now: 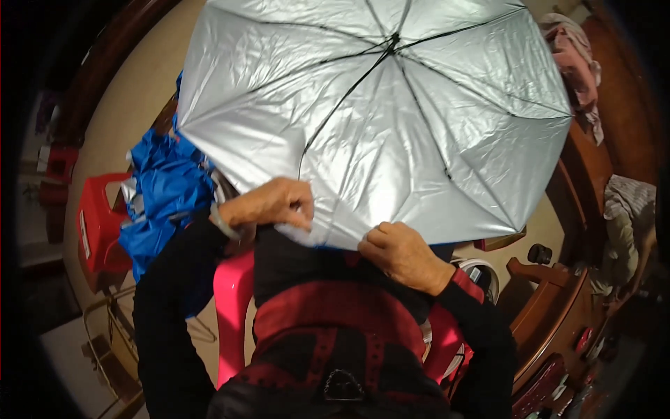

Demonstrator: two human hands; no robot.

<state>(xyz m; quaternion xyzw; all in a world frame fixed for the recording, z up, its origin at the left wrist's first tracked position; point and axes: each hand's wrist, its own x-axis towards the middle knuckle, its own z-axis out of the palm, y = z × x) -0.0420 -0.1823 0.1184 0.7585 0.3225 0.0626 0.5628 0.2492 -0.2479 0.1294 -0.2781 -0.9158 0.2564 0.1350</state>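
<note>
An opened umbrella fills the upper middle, its silver inner side and thin dark ribs facing me. At the canopy's near edge, my right hand is closed, with fingertips gripping the fabric and its blue rim. My left hand is held just left of it, over the same edge, with thumb and fingers pinched together. Whatever sits in that pinch is too small to make out. Beneath the left fingers, a pale, blurred patch shows along the edge. The umbrella's near edge lies over my dark-clothed lap.
Crumpled blue fabric is heaped at the left against a red plastic stool. I sit on a pink plastic chair. Wooden furniture stands at the right, with a pink cloth and striped cloth farther along that side.
</note>
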